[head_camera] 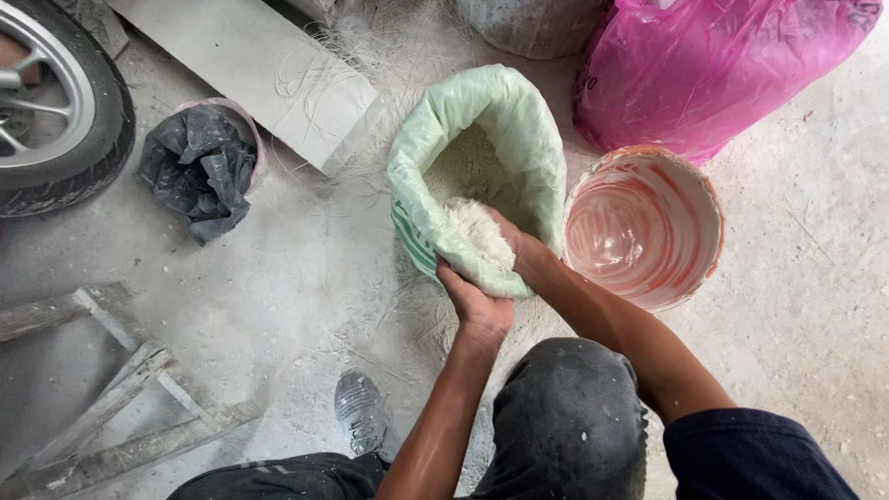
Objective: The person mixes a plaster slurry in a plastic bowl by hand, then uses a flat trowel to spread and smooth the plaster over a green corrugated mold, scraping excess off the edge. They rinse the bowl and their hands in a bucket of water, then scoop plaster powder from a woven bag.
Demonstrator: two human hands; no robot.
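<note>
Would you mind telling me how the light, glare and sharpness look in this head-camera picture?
Head view: soft, even daylight with faint shadows; mild glare on the wet inside of the orange bucket and on the pink bag; the left hand and the pale green sack are sharp; the wheel bends slightly at the frame edge.

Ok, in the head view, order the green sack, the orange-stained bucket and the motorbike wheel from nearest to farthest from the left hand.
1. Green sack: the left hand grips its near rim.
2. Orange-stained bucket: to the right.
3. Motorbike wheel: far upper left.
</note>
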